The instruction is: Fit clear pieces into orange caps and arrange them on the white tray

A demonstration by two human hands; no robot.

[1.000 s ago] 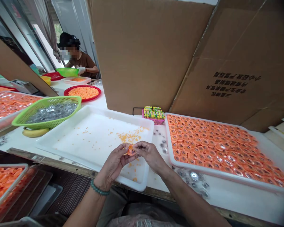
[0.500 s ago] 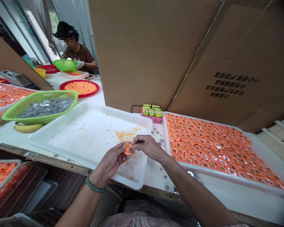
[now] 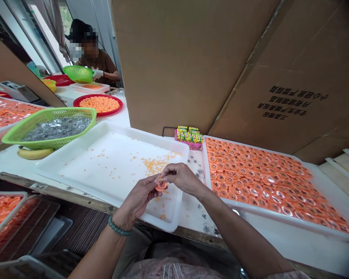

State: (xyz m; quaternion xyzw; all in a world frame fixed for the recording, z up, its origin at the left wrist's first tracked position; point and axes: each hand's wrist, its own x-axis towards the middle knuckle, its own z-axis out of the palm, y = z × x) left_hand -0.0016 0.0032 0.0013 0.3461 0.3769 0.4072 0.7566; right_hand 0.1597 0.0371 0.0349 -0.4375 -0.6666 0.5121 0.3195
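My left hand (image 3: 141, 195) pinches a small round orange plastic piece (image 3: 161, 185) by its side, over the near right corner of a white tray (image 3: 110, 131). A dark print shows on the piece's face. Closed at the piece's upper edge are the thumb and forefinger of my right hand (image 3: 178, 178); whether a smaller part sits between them is hidden. Tiny yellow-orange bits (image 3: 154, 164) lie scattered in the white tray, thickest just beyond my hands.
To the right, a long tray (image 3: 206, 159) holds rows of orange discs (image 3: 250, 174). A pink basket (image 3: 193, 146) of small yellow-green packs stands behind. At left are a green basket (image 3: 61, 112) of clear plastic parts and a banana (image 3: 35, 154). A co-worker (image 3: 97, 64) sits beyond a cardboard wall (image 3: 177, 69).
The orange piece has turned, so its dark printed face shows where its pale orange inside showed before. Both hands stay together on it. The co-worker's green bowl has tilted slightly.
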